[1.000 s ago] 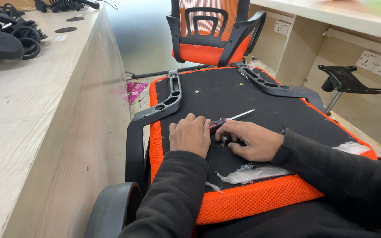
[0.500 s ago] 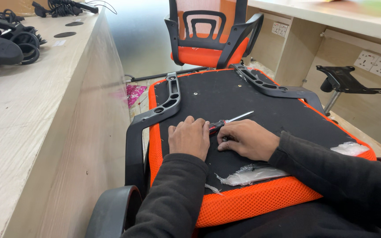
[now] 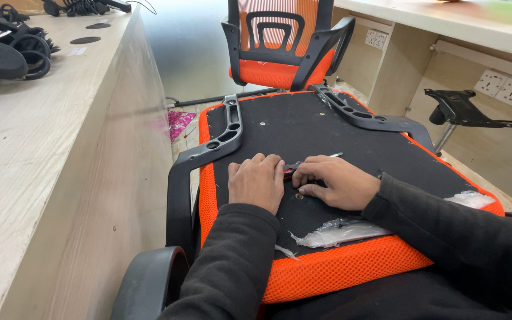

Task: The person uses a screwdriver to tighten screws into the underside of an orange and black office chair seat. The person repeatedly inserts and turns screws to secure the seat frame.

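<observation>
At the far side, 1 assembled orange chair with black armrests is seen upright. On the left, a long pale wooden counter is placed, and black cables are piled at its far end. On the right, white wall sockets are fixed under a desk, and a black metal chair mechanism is seen near them.

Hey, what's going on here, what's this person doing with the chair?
A person has an upside-down orange chair seat in front of them, its black underside facing up. Both hands rest on that underside: the left hand lies flat, and the right hand grips a small tool with a metal tip beside a screw hole. Black armrests are fixed along the seat's sides. A finished orange chair stands behind.
</observation>
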